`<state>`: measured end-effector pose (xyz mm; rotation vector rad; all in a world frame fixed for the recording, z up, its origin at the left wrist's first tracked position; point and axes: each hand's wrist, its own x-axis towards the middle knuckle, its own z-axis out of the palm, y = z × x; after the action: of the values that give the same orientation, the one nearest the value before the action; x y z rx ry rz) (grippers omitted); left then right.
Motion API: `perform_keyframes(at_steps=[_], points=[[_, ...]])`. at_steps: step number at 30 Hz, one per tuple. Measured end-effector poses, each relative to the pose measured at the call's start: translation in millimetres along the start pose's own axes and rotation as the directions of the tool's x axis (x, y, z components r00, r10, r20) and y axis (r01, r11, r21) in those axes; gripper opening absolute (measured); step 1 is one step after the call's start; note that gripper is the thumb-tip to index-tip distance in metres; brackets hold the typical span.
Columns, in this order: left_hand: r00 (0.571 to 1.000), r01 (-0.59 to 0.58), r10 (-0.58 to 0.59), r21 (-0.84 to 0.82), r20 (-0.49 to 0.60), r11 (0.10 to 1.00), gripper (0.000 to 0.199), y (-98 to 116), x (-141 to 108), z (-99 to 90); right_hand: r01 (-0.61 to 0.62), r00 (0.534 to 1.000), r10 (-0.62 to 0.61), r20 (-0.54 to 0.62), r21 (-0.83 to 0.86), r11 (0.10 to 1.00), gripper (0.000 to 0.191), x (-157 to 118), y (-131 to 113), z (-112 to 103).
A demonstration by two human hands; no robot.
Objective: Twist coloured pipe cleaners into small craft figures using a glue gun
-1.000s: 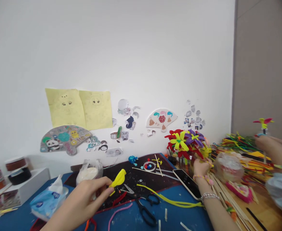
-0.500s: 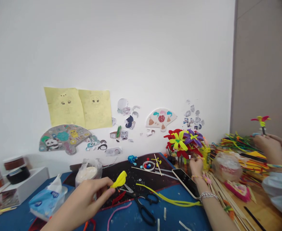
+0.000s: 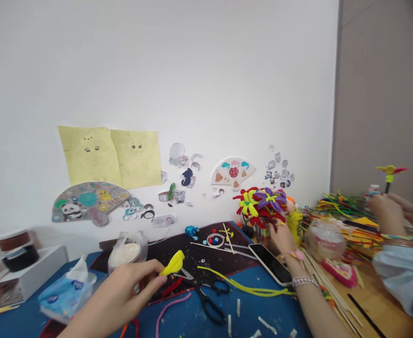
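My left hand (image 3: 128,288) is closed in a pinch on the base of a yellow pipe-cleaner bud (image 3: 174,264), which points up and to the right above the table. My right hand (image 3: 282,239) reaches to the lower edge of a bunch of red, yellow and purple pipe-cleaner flowers (image 3: 262,206). Its fingers are bent together among the stems and partly hidden by the petals, so what they grip does not show. Between my hands lie black-handled scissors (image 3: 210,304) and several loose yellow pipe cleaners (image 3: 243,287). A phone (image 3: 269,264) rests beside my right wrist.
At the right, another person's hands (image 3: 385,211) hold a red and yellow flower. Wooden sticks (image 3: 328,281) lie beside my right forearm. A tissue pack (image 3: 65,293) and a bagged tub (image 3: 128,251) stand at left. A small dish of pompoms (image 3: 215,241) sits near the wall.
My right hand has moved up and left, in closer under the flowers. My left hand still holds the yellow bud. The view has shifted slightly to the right.
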<state>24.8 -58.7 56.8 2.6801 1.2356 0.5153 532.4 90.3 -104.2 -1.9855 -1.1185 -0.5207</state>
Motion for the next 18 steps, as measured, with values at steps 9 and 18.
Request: perform_keyframes(at_steps=[9, 18], points=[[1.000, -0.006, 0.006, -0.017, -0.013, 1.000, 0.036, -2.4, -0.2, -1.3, -0.017, 1.000, 0.018, 0.017, -0.088, 0.996, 0.033, 0.4, -16.0, -3.9], [1.000, -0.028, 0.028, -0.042, 0.006, 0.999, 0.037, 1.1, 2.0, 2.2, 0.021, 1.000, -0.018, 0.014, -0.217, 0.976, 0.028, -14.3, -43.4, -8.7]])
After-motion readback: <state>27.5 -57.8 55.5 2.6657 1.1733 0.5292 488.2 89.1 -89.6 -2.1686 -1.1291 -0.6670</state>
